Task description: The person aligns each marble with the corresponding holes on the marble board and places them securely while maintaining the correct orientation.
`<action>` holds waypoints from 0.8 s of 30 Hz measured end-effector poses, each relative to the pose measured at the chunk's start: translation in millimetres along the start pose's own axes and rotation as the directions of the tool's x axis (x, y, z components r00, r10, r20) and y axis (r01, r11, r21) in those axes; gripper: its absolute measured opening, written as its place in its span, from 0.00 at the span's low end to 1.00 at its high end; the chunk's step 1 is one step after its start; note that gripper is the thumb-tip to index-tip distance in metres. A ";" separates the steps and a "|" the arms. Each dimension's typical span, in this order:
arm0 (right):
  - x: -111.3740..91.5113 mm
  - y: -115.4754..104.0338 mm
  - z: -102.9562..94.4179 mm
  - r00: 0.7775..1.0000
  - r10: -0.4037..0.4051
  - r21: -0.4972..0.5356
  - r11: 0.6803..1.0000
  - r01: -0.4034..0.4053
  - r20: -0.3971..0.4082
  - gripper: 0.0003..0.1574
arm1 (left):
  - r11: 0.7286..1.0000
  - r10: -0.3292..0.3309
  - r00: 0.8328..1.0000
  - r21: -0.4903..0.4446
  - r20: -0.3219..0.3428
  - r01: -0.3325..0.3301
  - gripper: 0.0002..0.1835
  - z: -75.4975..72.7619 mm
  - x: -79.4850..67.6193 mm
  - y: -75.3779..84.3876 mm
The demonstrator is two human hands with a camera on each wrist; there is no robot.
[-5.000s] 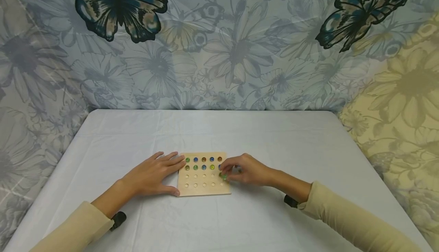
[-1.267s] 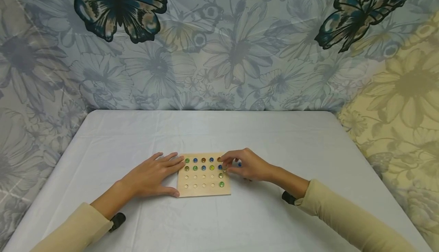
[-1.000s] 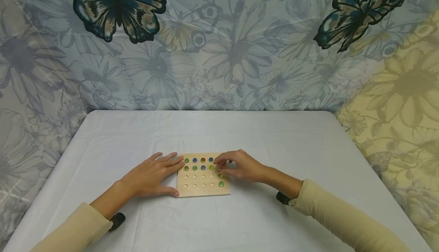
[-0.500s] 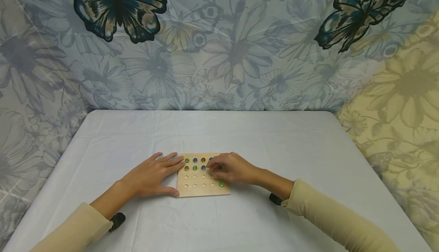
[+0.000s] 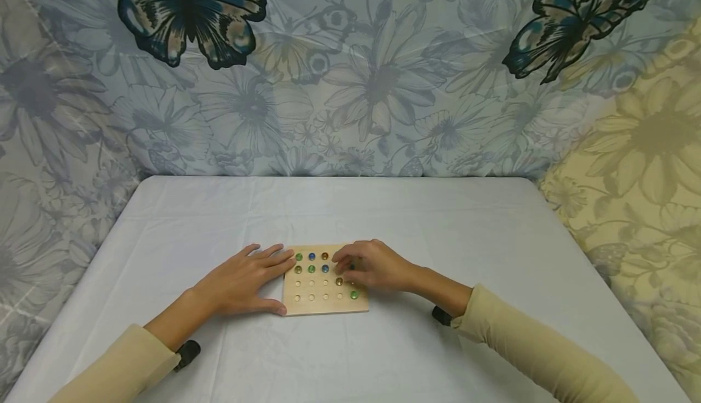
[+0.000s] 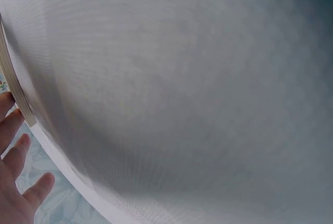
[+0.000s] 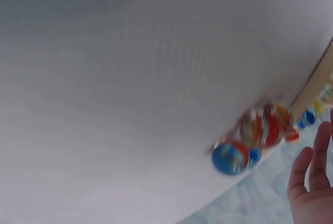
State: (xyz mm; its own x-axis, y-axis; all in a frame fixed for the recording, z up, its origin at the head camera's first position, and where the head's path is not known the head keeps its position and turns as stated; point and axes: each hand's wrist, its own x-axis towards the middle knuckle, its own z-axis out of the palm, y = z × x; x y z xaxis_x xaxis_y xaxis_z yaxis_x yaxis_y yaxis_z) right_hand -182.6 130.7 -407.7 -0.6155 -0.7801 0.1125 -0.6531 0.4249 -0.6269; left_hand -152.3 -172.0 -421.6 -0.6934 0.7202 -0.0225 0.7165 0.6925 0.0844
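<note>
The hands are apart from each other, with a wooden board (image 5: 319, 290) lying flat on the white surface (image 5: 339, 208) between them. The left hand (image 5: 249, 279) has its fingers spread and straight, its fingertips on the board's edge on that side and its thumb at the corner nearest the person. The right hand (image 5: 378, 267) is over the opposite side, hiding several holes there; its fingers are slightly bent, and thumb and forefinger stand apart. Just beside that thumb, a brown marble (image 5: 339, 281) sits in a hole, and nearer the person, below the same hand, a green marble (image 5: 354, 294) sits in the row closest to the body. Two rows of blue, green and brown marbles (image 5: 312, 257) run from the left fingertips toward the right hand, along the board's far half; between the left thumb and the right hand, the holes of the near half show bare wood. The right wrist view has loose marbles (image 7: 230, 156), blurred and overlapping, bunched on the surface near the right hand, just off the board's edge. Both arms wear beige sleeves (image 5: 542, 342), with a black device (image 5: 188, 353) at each wrist. Beyond the hands hangs a flowered cloth (image 5: 350, 98) printed with butterflies.
</note>
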 end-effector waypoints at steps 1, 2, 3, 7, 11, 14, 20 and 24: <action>-1.1 0.5 -2.6 1.000 0.000 -0.001 1.000 0.000 -0.010 0.20 | 1.000 0.000 1.000 0.000 -0.002 0.000 0.49 0.0 0.1 0.1; -2.4 1.3 -5.4 1.000 0.002 0.001 1.000 -0.002 -0.018 0.20 | 1.000 0.000 1.000 0.000 -0.003 0.000 0.49 0.0 0.1 0.3; -4.0 2.3 -8.3 1.000 0.006 0.003 1.000 -0.006 -0.026 0.20 | 1.000 0.001 1.000 0.000 -0.005 -0.001 0.49 0.1 0.2 0.4; -13.4 10.0 -18.5 0.999 0.020 -0.007 1.000 -0.021 -0.047 0.20 | 1.000 0.006 1.000 -0.002 -0.013 -0.006 0.49 0.4 0.3 0.7; -26.0 18.2 -26.3 0.997 0.043 -0.023 0.999 -0.045 -0.060 0.20 | 1.000 0.012 1.000 -0.003 -0.017 -0.012 0.49 0.7 0.4 0.8; -35.3 22.5 -31.1 0.996 0.071 -0.031 0.997 -0.073 -0.060 0.20 | 1.000 0.011 1.000 -0.001 -0.018 -0.011 0.49 0.9 0.4 0.8; -50.5 29.8 -38.3 0.992 0.117 -0.040 0.992 -0.119 -0.051 0.19 | 1.000 0.010 1.000 0.009 -0.017 -0.010 0.49 1.3 0.1 0.7; -59.4 35.1 -41.3 0.992 0.120 -0.055 0.991 -0.122 -0.049 0.19 | 1.000 0.012 1.000 0.011 -0.017 -0.011 0.49 0.9 -0.1 0.9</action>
State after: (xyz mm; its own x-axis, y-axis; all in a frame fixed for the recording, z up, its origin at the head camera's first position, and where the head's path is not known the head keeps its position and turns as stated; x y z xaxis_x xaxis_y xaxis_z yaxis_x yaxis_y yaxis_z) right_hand -187.1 211.0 -404.5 -0.7102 -0.7001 0.0745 -0.5960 0.5415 -0.5929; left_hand -151.5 -171.4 -422.4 -0.6862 0.7274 -0.0041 0.7252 0.6846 0.0735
